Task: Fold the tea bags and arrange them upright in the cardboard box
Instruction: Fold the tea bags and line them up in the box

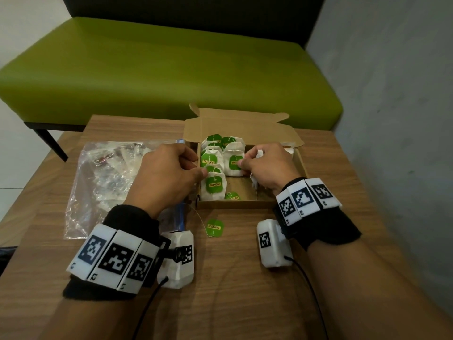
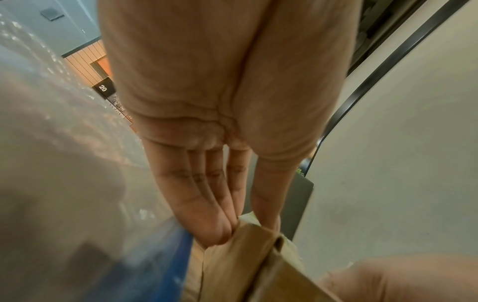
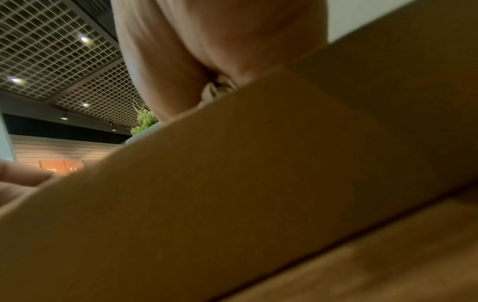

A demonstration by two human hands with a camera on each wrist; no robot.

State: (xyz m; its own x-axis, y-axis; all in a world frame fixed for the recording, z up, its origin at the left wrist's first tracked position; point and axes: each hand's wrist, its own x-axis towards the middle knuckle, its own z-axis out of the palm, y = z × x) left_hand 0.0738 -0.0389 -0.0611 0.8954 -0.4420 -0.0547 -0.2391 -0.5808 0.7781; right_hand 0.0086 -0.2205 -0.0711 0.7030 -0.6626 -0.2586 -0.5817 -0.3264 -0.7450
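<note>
Left hand (image 1: 169,173) pinching cardboard box (image 1: 300,159) wall, right hand (image 1: 267,165) inside clutching crumpled tea bag (image 1: 259,153)

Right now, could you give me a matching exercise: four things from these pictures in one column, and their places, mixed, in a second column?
Things:
1. plastic bag
2. loose green tag
3. green bench
4. crumpled tea bag

Places:
A. behind the table
B. in the right hand
C. on the table, in front of the cardboard box
D. on the table, left of the cardboard box

Pairs: 1-D, 2-C, 3-A, 4-B
</note>
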